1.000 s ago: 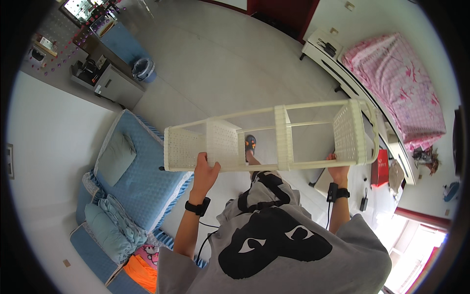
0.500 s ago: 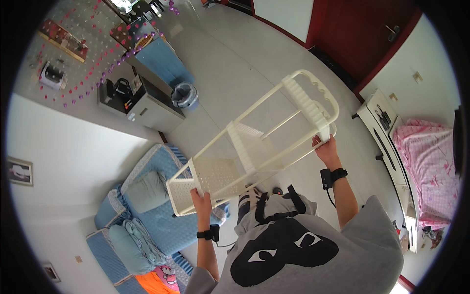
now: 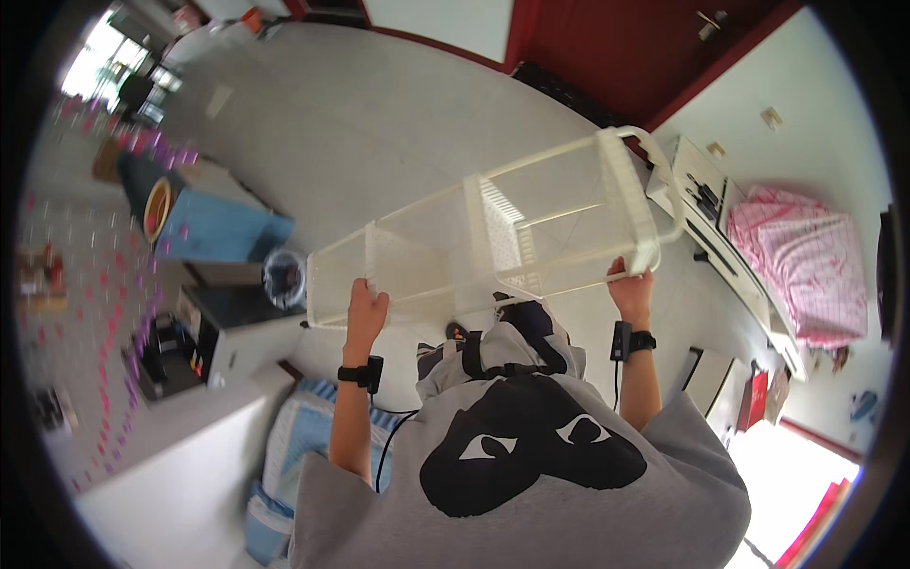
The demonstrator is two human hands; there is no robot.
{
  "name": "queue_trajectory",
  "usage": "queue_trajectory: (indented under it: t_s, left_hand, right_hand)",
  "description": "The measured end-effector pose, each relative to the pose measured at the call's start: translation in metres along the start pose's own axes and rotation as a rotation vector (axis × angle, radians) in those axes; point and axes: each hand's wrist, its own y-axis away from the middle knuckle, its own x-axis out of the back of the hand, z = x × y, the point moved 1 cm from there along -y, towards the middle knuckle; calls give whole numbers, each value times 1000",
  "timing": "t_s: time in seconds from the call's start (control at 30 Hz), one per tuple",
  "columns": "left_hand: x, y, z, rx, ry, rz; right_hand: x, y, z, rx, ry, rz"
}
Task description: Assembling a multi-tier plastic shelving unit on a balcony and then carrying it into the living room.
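Note:
A cream plastic storage rack with several basket-like tiers is held off the floor in front of me, lying on its side. At its left part, my left hand is closed around the near edge, beside one of the tiers. Toward the right end, below the rounded handle frame, my right hand has its fingers wrapped round the near rail. Black straps with small devices are on both wrists. The rack's left half is blurred by motion.
On the left stand a lined trash bin, a blue-covered cabinet and hanging bead strings. A blue sofa is at the lower left. To the right are a white low cabinet, a pink cloth and a dark red door.
My view has turned left and the room has shifted round. The rack, still in both hands, now lies more level across the view, its left end raised.

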Motion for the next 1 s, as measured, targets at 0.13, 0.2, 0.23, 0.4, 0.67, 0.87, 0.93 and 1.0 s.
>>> queue_trajectory:
  t_s: [0.13,0.2,0.23,0.4,0.67,0.87,0.93,1.0]
  left_hand:
    - [-43,-126,36,-132,-196,-197]
    - [-67,-186,58,-166,-215,-273]
    - [-80,-222,67,-199,-221,-336]
    - [-95,-388,72,-160,-129,-289]
    - [-13,-575,58,126,214,-26]
    - [48,-702,-3,183,121,161]
    - [77,-749,-41,219,13,88]
    - [107,-797,-84,258,-5,163]
  right_hand:
    - [28,-23,-1,-44,-560,-35]
    - [19,-41,1,-29,-591,320]
    - [15,-64,10,-23,-595,341]
    - [-41,-243,29,70,-594,144]
    - [-258,-519,34,-273,-363,112]
    - [-347,-661,136,-491,-244,-35]
    - [-404,-694,173,-508,-305,-110]
    - [-494,-732,214,-567,-384,-167]
